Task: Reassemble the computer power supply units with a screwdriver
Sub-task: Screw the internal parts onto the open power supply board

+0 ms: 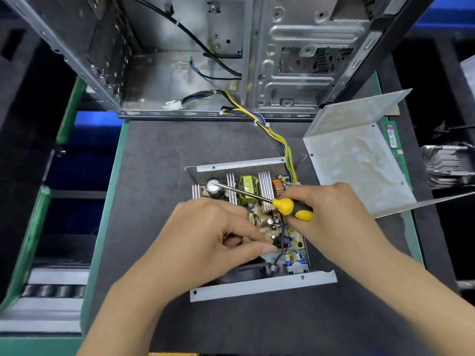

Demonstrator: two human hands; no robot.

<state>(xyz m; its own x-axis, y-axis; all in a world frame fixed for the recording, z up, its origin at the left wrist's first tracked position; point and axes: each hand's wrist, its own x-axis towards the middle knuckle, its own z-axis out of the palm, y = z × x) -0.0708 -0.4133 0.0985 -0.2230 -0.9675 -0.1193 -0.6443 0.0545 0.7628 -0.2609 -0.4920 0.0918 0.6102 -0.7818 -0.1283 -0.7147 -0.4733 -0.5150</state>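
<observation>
Sitting at the centre of the frame on the dark grey counter (pixel 159 160), the open silver metal power supply unit (pixel 257 227) had its lid off, and its tan circuit board (pixel 262 222) with finned heatsinks, a yellow transformer and a copper coil lay exposed. Its bent silver metal cover (pixel 359 160) rested apart at the right of the frame, and its bundle of yellow, purple and black wires (pixel 280 140) ran up into the grey computer case (pixel 295 60) at the top.

The left hand (pixel 205 235) had its fingers (pixel 264 249) curled together in a pinch at the lower right part of the board, beside a black cable; whether a screw sat between them could not be made out. The right hand (pixel 331 214) gripped the yellow and black handled screwdriver (pixel 293 208), its thumb and fingers wrapped round the handle. The steel shaft pointed up and left across the board, its tip near the large capacitor and not on any screw.

Judging by this, the step in hand was seating something small, or dressing a wire, at that corner of the board before driving. To do it well, the left hand should keep the part square over its hole and push the black cable clear so nothing gets trapped. Then the screwdriver needs swinging round upright onto the head, with light pressure and slow first turns so the thread catches cleanly. The cover goes on only after that.
</observation>
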